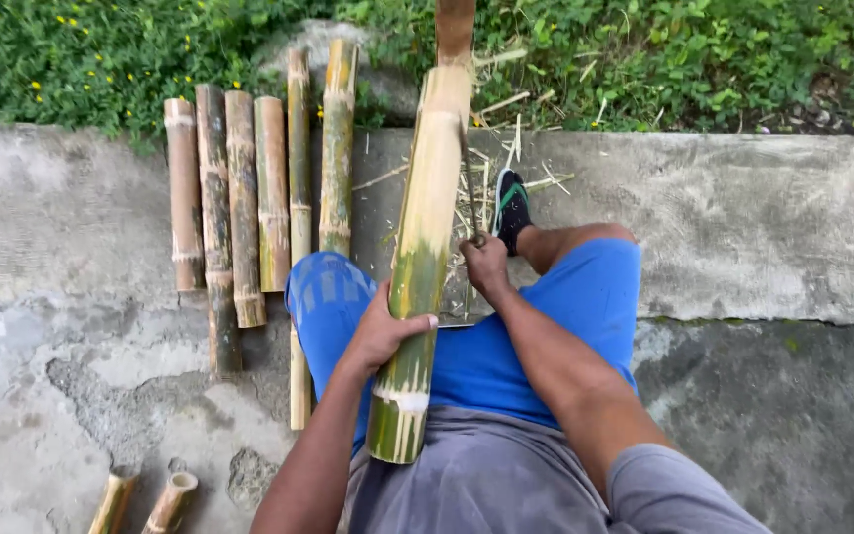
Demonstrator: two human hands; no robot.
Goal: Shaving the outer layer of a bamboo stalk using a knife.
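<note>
I sit on concrete in blue shorts. My left hand [384,331] grips a thick green-yellow bamboo section [425,237] that runs from my lap out towards the grass. My right hand [486,265] is closed around the handle of a thin blade [470,198] that lies along the bamboo's right side. Thin bamboo shavings [486,168] lie on the concrete past my right hand, near my foot in a black sandal [511,206].
Several cut bamboo poles [244,198] lie side by side on the concrete slab [71,208] to my left. Two short bamboo pieces [145,499] rest at the bottom left. Grass with yellow flowers [71,49] borders the far edge.
</note>
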